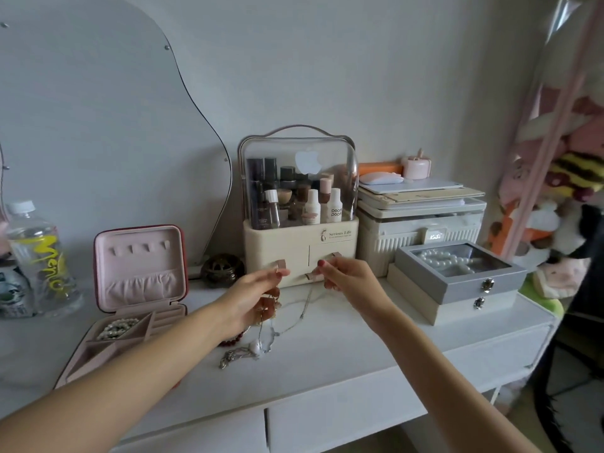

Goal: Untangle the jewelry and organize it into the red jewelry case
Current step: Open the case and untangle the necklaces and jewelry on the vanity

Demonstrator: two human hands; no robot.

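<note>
The red jewelry case (140, 253) stands open on the left of the white table, its pink lid upright. A pearl piece (117, 327) lies in one tray compartment. A tangle of jewelry (261, 325) hangs and trails onto the table at centre: thin silver chains, a brown beaded piece, a white pendant, a red bead bracelet (233, 339). My left hand (253, 289) pinches the tangle from above. My right hand (346, 277) pinches a thin silver chain (305, 305) and holds it up to the right, level with the left hand.
A cream cosmetics organizer (299, 253) stands right behind my hands. Grey and beige boxes (457, 282) with pearls sit at right, a white storage box (421, 230) behind them. A water bottle (39, 256) stands far left, a dark round ornament (222, 268) beside the case.
</note>
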